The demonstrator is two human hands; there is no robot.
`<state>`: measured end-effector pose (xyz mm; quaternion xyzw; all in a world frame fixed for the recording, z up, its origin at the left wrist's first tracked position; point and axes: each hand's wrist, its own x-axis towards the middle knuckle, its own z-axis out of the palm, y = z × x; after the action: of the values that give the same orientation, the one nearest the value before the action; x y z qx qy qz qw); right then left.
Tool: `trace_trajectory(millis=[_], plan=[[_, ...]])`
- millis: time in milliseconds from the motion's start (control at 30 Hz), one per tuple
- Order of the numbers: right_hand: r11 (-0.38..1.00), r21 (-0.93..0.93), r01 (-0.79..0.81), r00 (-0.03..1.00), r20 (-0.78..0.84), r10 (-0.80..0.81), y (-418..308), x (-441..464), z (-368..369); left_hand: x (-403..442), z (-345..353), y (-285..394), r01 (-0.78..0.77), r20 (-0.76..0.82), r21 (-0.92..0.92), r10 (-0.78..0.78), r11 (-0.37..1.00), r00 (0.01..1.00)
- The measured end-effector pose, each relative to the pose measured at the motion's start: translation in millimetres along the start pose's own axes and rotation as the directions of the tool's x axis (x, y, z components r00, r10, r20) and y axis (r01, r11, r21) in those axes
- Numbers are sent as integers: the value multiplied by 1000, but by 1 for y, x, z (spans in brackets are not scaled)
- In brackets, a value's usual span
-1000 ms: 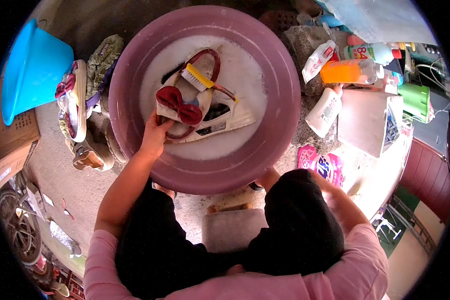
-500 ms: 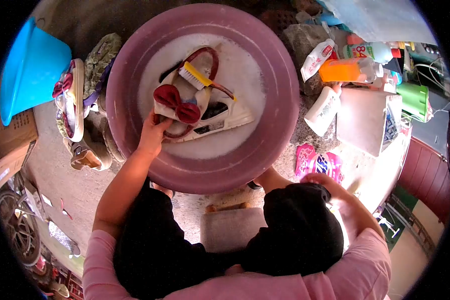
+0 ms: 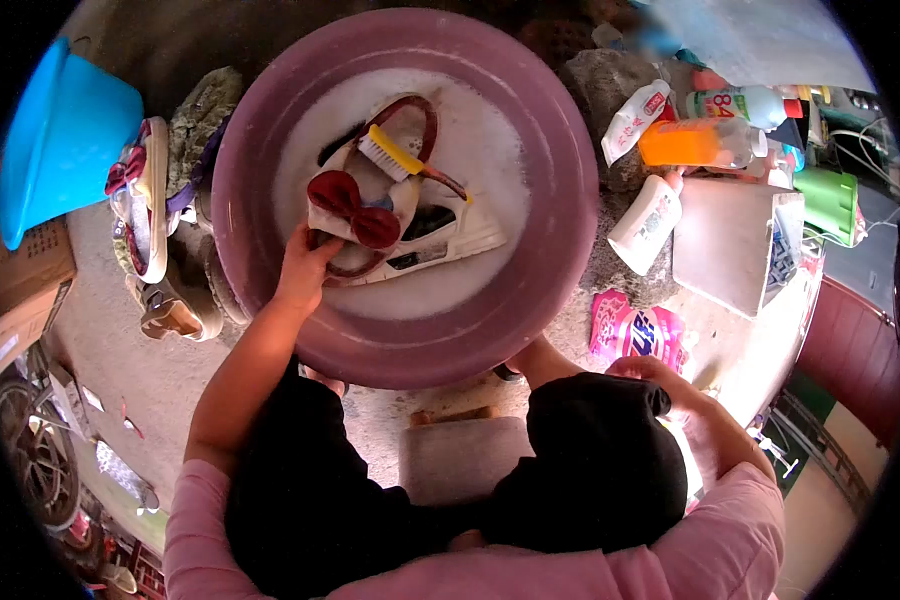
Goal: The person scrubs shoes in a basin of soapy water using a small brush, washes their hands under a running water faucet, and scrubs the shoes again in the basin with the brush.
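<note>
A large purple basin (image 3: 560, 240) holds foamy water. My left hand (image 3: 305, 265) grips the near left end of a light shoe whose dark red bow (image 3: 353, 208) faces up. Resting on this shoe is a yellow brush (image 3: 394, 155) with white bristles. Beside and partly under it, a white shoe sole (image 3: 465, 240) lies in the foam. My right hand (image 3: 645, 370) is at the knee on the right, its fingers curled at the black trouser leg (image 3: 600, 430), beyond the basin's rim.
Left of the basin are a blue tub (image 3: 70, 140), several shoes (image 3: 153, 215) and a cardboard box (image 3: 30, 270). On the right are a white bottle (image 3: 646, 223), an orange bottle (image 3: 685, 143), a pink packet (image 3: 638, 328) and a white box (image 3: 720, 245). A stool (image 3: 465, 460) stands below the basin.
My right hand has come up from behind the knee to its top edge, at the trouser cloth. My left hand, the shoe and the brush keep their places in the basin.
</note>
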<state>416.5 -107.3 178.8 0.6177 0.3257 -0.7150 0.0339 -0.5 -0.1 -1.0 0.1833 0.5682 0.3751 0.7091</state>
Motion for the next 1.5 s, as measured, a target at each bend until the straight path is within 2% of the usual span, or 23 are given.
trace_trajectory(millis=[100,167,233,367,433,500,533,567,600,633,667,700,767,833,933,1033,1133,1233,1333,1400,1433,1467,1500], plan=[[1000,29,2,999,51,-4,14,21,-6,-2,2,4,12,34,-7,-12,1000,999],[975,122,185,982,26,-190,29,45,9,-7,8,10,41,3,-7,-41,999,999],[962,170,212,976,21,-218,31,59,20,-7,8,10,49,4,19,-49,999,999],[969,243,42,987,138,-77,20,41,8,-2,2,5,-20,75,4,20,1000,997],[987,158,-43,975,223,7,-4,25,-11,-3,2,4,-10,63,-22,12,1000,998],[981,-186,-60,984,154,90,-52,21,-22,-6,7,8,22,14,-16,-22,1000,1000],[947,-163,-277,958,-127,258,-107,19,-3,-10,14,15,49,-33,0,-49,999,998],[966,-190,-178,963,-235,131,-119,38,-5,-12,17,19,76,-80,17,-74,997,994],[969,-215,125,941,-285,-185,-112,67,-12,-9,14,16,54,-50,17,-53,998,997],[892,-343,294,879,-270,-393,-121,95,-8,-5,8,8,35,-22,20,-35,999,999],[768,-424,480,735,-283,-616,-118,140,0,-2,4,5,15,6,24,-15,1000,1000],[599,-501,624,541,-276,-794,-120,178,11,-3,4,7,17,-1,30,-17,999,1000],[385,-805,452,449,-168,-878,-162,204,36,-8,8,12,28,-12,41,-28,999,1000],[519,-758,396,647,-171,-743,-180,229,57,-4,4,8,27,-3,45,-27,999,1000],[602,-733,317,740,-206,-640,-177,255,76,-5,7,10,-8,-1,89,8,996,1000],[503,-757,417,633,-155,-758,-168,247,87,-4,7,9,4,-20,80,-3,997,1000],[390,-785,481,644,16,-764,-154,231,99,-5,7,8,-2,6,70,1,998,1000],[300,-931,210,647,-97,-756,-165,252,69,-13,15,18,32,-9,80,-31,996,999],[331,-930,161,521,-204,-829,-184,258,44,-9,16,19,-19,-7,15,19,1000,1000],[578,-762,294,600,-323,-732,-176,263,61,-1,6,6,-118,28,6,118,993,993],[676,-650,348,639,-364,-678,-175,263,73,-1,6,9,-104,0,34,104,994,995],[623,-683,382,691,-237,-683,-169,256,87,-1,7,10,-88,-28,62,90,994,996],[581,-681,446,663,-185,-726,-159,252,97,-2,7,11,-67,-58,90,72,994,996]])
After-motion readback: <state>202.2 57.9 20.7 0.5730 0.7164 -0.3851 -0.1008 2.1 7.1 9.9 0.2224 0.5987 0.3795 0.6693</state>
